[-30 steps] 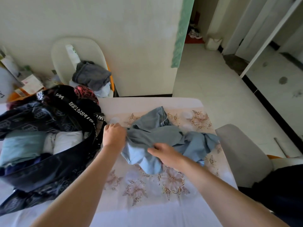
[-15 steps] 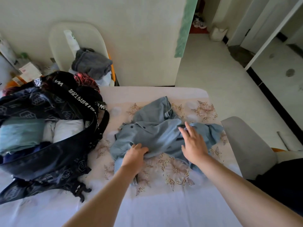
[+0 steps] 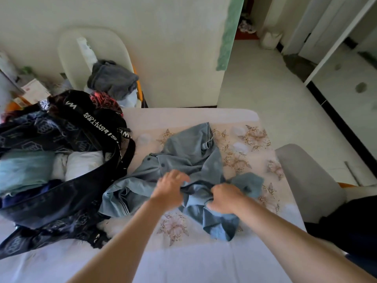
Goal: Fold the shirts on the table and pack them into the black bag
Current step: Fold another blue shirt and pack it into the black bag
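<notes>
- Soft daylight; the floor beyond the fingers is brightest.
- The bag left of the fingers looks dark.
- The left hand is blurry.
- Edges bend.

Two bare arms fill the lower part of the frame. The left forearm rises from bottom centre and the right forearm from the lower right. The left hand and right hand are bare too, and the left one looks motion-blurred. Dark cloth at the right edge may be clothing, though I cannot tell.
</notes>
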### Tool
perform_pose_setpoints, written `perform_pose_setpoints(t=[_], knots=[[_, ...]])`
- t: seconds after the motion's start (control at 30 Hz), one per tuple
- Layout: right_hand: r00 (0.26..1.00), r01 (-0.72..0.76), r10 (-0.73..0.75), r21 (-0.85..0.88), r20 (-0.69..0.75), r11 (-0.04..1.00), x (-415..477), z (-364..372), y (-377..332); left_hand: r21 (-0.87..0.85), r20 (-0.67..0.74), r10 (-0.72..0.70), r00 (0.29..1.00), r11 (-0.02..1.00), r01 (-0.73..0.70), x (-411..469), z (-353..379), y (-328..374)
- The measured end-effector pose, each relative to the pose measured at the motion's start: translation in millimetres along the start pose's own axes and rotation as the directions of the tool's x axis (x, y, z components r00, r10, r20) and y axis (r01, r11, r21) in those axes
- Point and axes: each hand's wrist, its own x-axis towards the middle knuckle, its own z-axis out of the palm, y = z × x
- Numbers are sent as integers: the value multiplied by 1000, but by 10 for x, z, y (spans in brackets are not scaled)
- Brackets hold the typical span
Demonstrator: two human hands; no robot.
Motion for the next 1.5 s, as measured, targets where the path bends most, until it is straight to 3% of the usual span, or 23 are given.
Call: perform_pose_setpoints(t=[0.07, 0.1, 0.13, 0.17, 0.2, 0.27, 0.3, 0.4, 0.43, 0.47, 0.53, 0.6, 0.63, 0.7, 0.77, 0.9, 1.0, 1.1, 1.17, 1.27, 1.33, 1.4, 1.5], knots=[[962, -51, -1, 186, 272, 981, -41, 39, -28, 99, 225, 81, 971, 989, -106, 9, 235, 135], [941, -100, -17, 325, 337, 940, -54, 63, -18, 159, 253, 74, 965, 980, -117, 21, 321, 119], [948, -121, -23, 428, 318, 895, -61, 75, 3, 171, 234, 52, 971, 981, -94, 31, 331, 86], [979, -84, -15, 469, 203, 879, -48, 82, 37, 145, 219, 25, 975, 988, -58, 39, 323, 43], [1000, -16, 6, 429, 25, 903, -21, 77, 100, 115, 236, 0, 972, 993, -28, 22, 298, 4], [953, 89, -20, 213, -303, 973, 74, 90, 212, 115, 362, 15, 932, 991, -61, -51, 225, -55], [931, 139, -100, 88, -350, 986, 114, 115, 238, 104, 460, 33, 887, 990, -91, -93, 167, -68], [941, 250, -250, -32, -226, 968, 194, 165, 129, -82, 651, 55, 757, 997, -2, -188, 45, -70], [940, 268, -274, -57, -202, 962, 225, 165, 64, -175, 620, 48, 783, 981, 78, -192, -6, -64], [939, 270, -287, -110, -191, 957, 259, 153, 0, -262, 517, 17, 856, 955, 140, -180, -48, -69], [921, 252, -318, -279, -225, 927, 361, 97, -108, -336, 53, -122, 991, 933, 133, -125, -82, -160], [884, 245, -377, -413, -277, 877, 487, 15, -205, -281, -336, -164, 927, 957, 68, -83, -25, -333], [875, 263, -401, -429, -270, 864, 563, -18, -250, -205, -361, -174, 916, 973, 104, -75, 1, -422], [891, 296, -407, -424, -200, 856, 684, -73, -324, -61, -130, -273, 953, 962, 267, -91, 12, -556], [935, 232, -331, -485, -128, 843, 782, -113, -309, 13, 80, -374, 924, 927, 374, -102, 9, -665], [983, -98, 9, -486, -183, 869, 811, -240, -70, -68, -4, -387, 922, 920, 385, -72, -25, -737], [980, -197, 150, -535, -132, 822, 739, -418, -100, -250, -21, -450, 893, 867, 431, 27, -62, -710], [962, -151, 33, -429, -270, 891, 801, -570, -265, -209, 2, -528, 850, 831, 516, 151, -99, -694], [901, 27, -166, -330, -402, 943, 989, -580, -337, -109, 65, -579, 813, 806, 582, 204, -141, -714], [869, 240, -309, -216, -387, 946, 1292, -506, -462, 45, 159, -606, 779, 793, 608, 201, -202, -777], [892, 213, -269, -188, -362, 959, 1413, -467, -530, 68, 65, -507, 859, 861, 503, 186, -199, -836], [921, 112, -171, -182, -351, 977, 1506, -446, -536, -129, -184, -345, 920, 937, 325, 130, -188, -886], [950, 35, -43, -30, -309, 999, 1536, -542, -488, -483, -462, -318, 828, 873, 67, -6, -210, -905]])
